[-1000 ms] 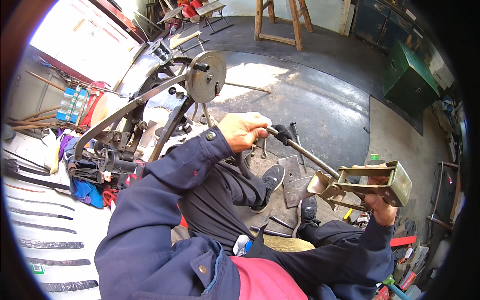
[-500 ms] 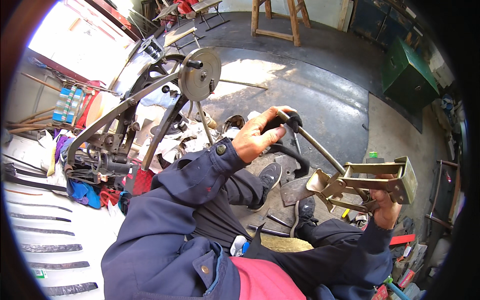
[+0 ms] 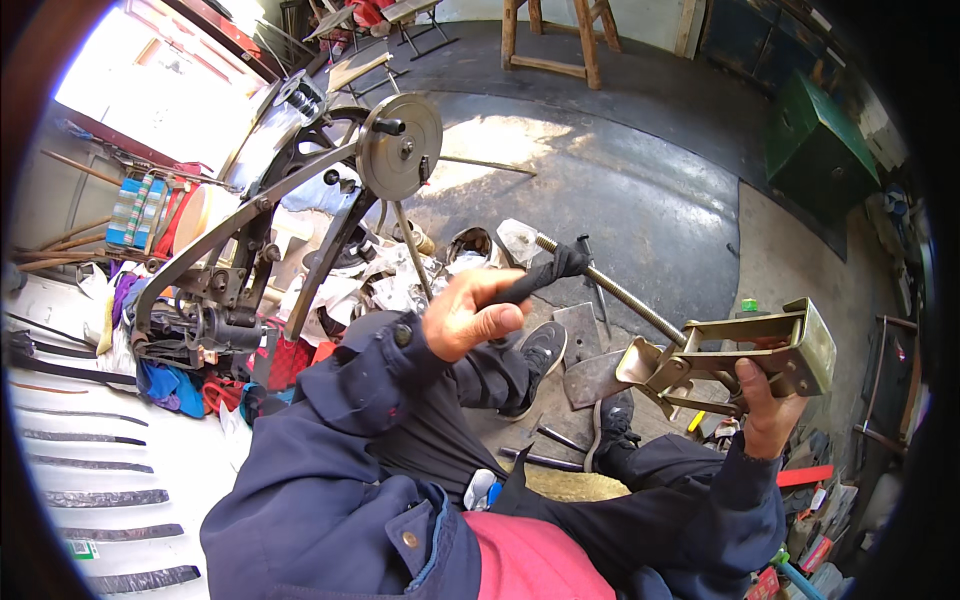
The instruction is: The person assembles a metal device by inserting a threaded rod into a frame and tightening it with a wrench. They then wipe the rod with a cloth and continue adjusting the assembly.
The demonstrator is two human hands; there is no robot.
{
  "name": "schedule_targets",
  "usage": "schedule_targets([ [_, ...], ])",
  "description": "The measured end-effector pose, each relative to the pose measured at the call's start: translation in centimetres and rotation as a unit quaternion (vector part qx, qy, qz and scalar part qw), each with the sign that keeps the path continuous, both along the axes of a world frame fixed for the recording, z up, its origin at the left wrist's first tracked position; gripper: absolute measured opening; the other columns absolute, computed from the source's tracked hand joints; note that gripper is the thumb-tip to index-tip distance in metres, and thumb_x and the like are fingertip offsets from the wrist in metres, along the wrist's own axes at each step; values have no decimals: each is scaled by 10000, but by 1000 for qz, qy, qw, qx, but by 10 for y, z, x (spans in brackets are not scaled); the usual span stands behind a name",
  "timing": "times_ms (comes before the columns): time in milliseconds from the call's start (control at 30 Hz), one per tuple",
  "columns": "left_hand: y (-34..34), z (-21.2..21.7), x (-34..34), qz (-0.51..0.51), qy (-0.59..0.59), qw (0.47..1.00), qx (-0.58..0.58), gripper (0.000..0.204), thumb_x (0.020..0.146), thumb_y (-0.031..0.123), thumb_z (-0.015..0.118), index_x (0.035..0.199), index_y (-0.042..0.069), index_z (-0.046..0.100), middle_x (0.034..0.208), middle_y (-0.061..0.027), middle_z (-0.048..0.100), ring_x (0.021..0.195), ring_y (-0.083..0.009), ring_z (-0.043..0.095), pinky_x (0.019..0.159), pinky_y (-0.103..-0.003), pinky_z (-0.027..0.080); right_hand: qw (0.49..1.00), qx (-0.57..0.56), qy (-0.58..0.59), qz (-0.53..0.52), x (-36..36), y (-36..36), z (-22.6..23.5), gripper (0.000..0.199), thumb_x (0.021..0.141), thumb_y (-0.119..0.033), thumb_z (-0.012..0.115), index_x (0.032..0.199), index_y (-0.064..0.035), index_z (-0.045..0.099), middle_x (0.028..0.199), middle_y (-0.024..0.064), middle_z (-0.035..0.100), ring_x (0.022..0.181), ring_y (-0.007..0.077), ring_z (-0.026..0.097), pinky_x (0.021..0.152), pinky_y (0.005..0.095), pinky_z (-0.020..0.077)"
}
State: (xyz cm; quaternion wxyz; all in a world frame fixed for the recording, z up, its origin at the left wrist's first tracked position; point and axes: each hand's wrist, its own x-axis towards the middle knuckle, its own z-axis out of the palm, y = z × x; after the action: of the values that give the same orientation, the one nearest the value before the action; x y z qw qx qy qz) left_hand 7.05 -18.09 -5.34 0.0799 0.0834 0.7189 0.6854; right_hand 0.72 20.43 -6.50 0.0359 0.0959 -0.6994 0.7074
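My left hand [image 3: 470,315] is shut on the black wrapped handle [image 3: 545,272] of a long threaded metal rod [image 3: 625,302]. The rod runs down to the right into a brass-coloured rectangular metal frame [image 3: 745,355]. My right hand [image 3: 765,405] grips that frame from below, holding it up over my right knee. Both arms are in dark blue sleeves. I am seated, with my black shoes [image 3: 540,345] on the dark floor below the tool.
A metal stand with a round disc wheel [image 3: 400,160] rises at the left among rags and scrap. Several flat metal blades [image 3: 95,495] lie on a white surface at the lower left. A green box [image 3: 820,150] and a wooden stool [image 3: 550,40] stand farther back.
My left hand has slid up the rod and now grips its black handle end, raised higher. The frame in my right hand has stayed about where it was.
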Motion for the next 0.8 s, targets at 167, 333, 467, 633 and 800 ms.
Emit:
schedule_targets([
  [167,-11,41,-30,122,200,908,-346,245,889,201,814,909,-8,687,708,-103,628,620,-153,579,607,-298,469,999,8,-24,31,5,5,-2,436,770,23,865,1144,-22,644,1088,67,678,948,142,657,817,288,532],
  [333,-17,35,-86,52,201,906,-370,169,896,93,779,1060,81,741,864,-102,738,775,-132,702,714,-297,543,997,15,16,79,5,13,-8,491,726,10,903,1126,-29,620,981,20,623,869,129,596,781,278,491],
  [467,-19,-21,-106,-24,10,989,-147,177,976,188,715,1014,18,749,843,-3,725,794,-71,613,735,-267,501,997,-20,6,70,7,12,-9,491,736,13,895,1139,-27,617,970,36,643,896,147,626,787,289,501],
  [633,-22,-44,-35,-18,-189,981,-48,307,1078,311,557,994,79,741,621,61,502,542,-43,401,520,-239,312,999,-2,-20,44,-1,4,1,459,762,35,863,1151,-24,627,1076,107,724,938,175,696,829,301,549],
  [800,-17,12,0,-33,-78,996,-1,326,1038,357,648,917,56,678,640,55,474,594,-46,416,554,-253,338,998,-22,-23,47,-6,-3,6,395,789,39,841,1118,-27,631,1046,113,727,919,172,700,824,295,550],
])
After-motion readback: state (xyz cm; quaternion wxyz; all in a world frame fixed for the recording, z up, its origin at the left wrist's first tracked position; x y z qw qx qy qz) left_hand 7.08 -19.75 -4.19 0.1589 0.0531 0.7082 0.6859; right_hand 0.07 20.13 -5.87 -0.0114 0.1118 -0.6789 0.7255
